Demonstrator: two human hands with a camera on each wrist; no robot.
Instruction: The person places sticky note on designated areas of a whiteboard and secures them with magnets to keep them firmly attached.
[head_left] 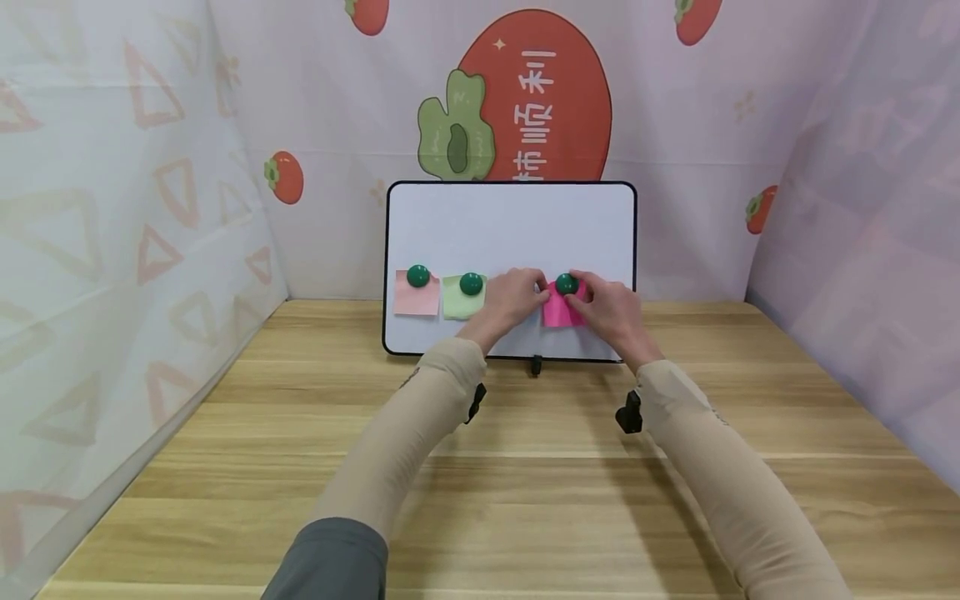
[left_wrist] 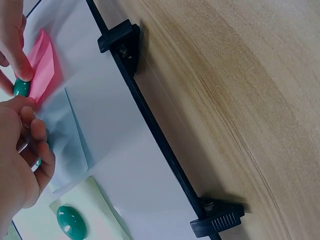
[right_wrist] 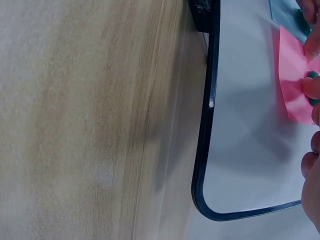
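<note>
A bright pink sticky note (head_left: 557, 315) lies against the whiteboard (head_left: 510, 221), with a round green magnet (head_left: 567, 284) near its top. My right hand (head_left: 613, 313) pinches that magnet between thumb and finger. At the note's left edge, my left hand (head_left: 513, 295) pinches the paper with its fingertips. A blue sticky note (left_wrist: 65, 142) sits beside the pink one; the left hand hides it in the head view and partly covers its green magnet in the left wrist view. Further left are a light green note (head_left: 456, 308) and a pale pink note (head_left: 416, 302).
Green magnets hold the light green note (magnet (head_left: 471, 284)) and the pale pink note (magnet (head_left: 417, 276)). The black-framed board stands on black feet (left_wrist: 222, 217) on a wooden table (head_left: 517, 500). A printed curtain (head_left: 330, 100) hangs behind.
</note>
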